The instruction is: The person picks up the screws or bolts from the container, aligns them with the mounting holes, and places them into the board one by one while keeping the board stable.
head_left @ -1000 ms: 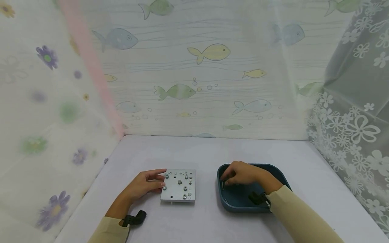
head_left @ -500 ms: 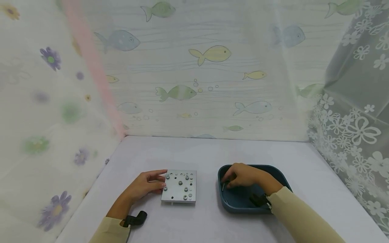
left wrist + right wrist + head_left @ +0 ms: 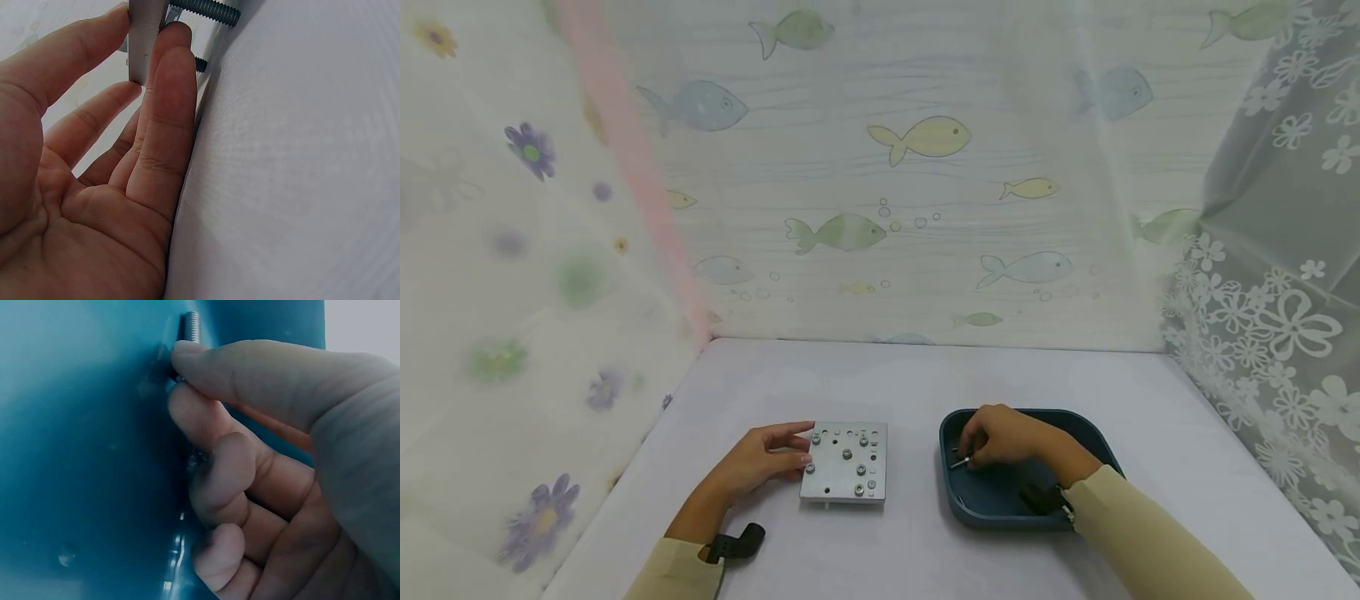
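At the left edge of a square silver metal plate (image 3: 833, 475), my left hand (image 3: 751, 467) holds on. The thumb touches the plate's edge (image 3: 142, 40) and other fingers reach beneath it in the left wrist view. Several socket head screws stand in its holes, and threaded ends of bolts (image 3: 206, 9) stick out underneath, so the plate stands off the table. Inside the dark blue tray (image 3: 1000, 520), my right hand (image 3: 1013, 439) pinches a small screw (image 3: 192, 327) between thumb and index finger. Its threaded shank shows past the thumb; its head is hidden by the fingers.
A white-covered table (image 3: 910, 383) carries the plate and tray. Near the tray's left wall lies a further small shiny piece, too small to tell. Patterned curtains (image 3: 925, 208) hang behind and at both sides. Each wrist wears a black camera mount (image 3: 737, 543).
My right hand has drawn slightly right within the tray, and the screw in its fingers has swung from upright to nearly level. The left hand stays at the plate; the view has shifted slightly.
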Available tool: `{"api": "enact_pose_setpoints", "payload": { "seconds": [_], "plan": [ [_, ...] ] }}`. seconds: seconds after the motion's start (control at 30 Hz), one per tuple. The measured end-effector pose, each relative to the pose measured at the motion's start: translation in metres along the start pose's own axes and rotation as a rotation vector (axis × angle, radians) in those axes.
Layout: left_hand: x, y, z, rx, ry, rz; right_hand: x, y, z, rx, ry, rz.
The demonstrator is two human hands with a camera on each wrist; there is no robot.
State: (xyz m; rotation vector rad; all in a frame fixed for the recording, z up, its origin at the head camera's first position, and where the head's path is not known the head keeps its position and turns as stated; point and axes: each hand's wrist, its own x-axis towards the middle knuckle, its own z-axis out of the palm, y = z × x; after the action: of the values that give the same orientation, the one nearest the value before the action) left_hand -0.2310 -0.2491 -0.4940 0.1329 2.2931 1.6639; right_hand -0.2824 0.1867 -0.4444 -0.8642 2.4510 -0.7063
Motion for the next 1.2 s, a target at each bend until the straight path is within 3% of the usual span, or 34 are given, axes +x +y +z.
{"api": "enact_pose_setpoints", "payload": {
  "seconds": [0.63, 1.2],
  "plan": [
    [0.001, -0.001, -0.001, 0.004, -0.009, 0.012, -0.004, -0.003, 0.002, 0.005, 0.052, 0.050],
    [0.001, 0.000, -0.001, -0.002, -0.010, 0.012, -0.014, -0.009, -0.016, -0.013, 0.138, -0.005]
  ]
}}
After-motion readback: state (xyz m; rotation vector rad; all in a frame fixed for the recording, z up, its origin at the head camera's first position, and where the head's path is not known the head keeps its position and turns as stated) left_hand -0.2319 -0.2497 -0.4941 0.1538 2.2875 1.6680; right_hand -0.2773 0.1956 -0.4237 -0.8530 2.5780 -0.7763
